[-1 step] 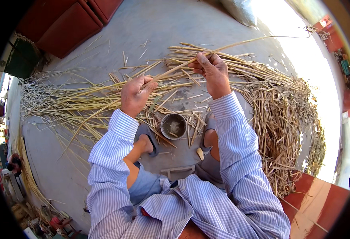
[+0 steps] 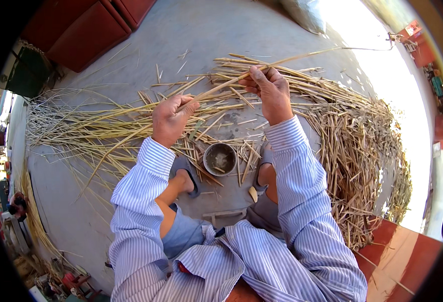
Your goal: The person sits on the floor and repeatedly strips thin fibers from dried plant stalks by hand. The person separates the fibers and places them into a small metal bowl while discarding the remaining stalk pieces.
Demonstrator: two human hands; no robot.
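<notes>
A long, pale dry stalk (image 2: 221, 86) runs slantwise between my two hands. My left hand (image 2: 171, 118) is closed around its lower end, fingers curled and thumb laid along it. Farther up, my right hand (image 2: 270, 90) pinches the same stalk between thumb and fingers. Past the right hand the stalk thins and bends toward the sunlit floor at the far right. Below the hands, between my feet, stands a round dark bowl (image 2: 209, 157) with something wet-looking and a short piece in it. Whether the stalk continues past my left hand cannot be made out.
Yellowish stalks (image 2: 105, 123) fan out to the left. A heap of dry straw (image 2: 352, 166) covers the right side, with cut stalks (image 2: 236, 63) in front. A dark red cabinet (image 2: 88, 38) stands far left, a pale sack (image 2: 304, 15) at the back. Short bits lie around the bowl.
</notes>
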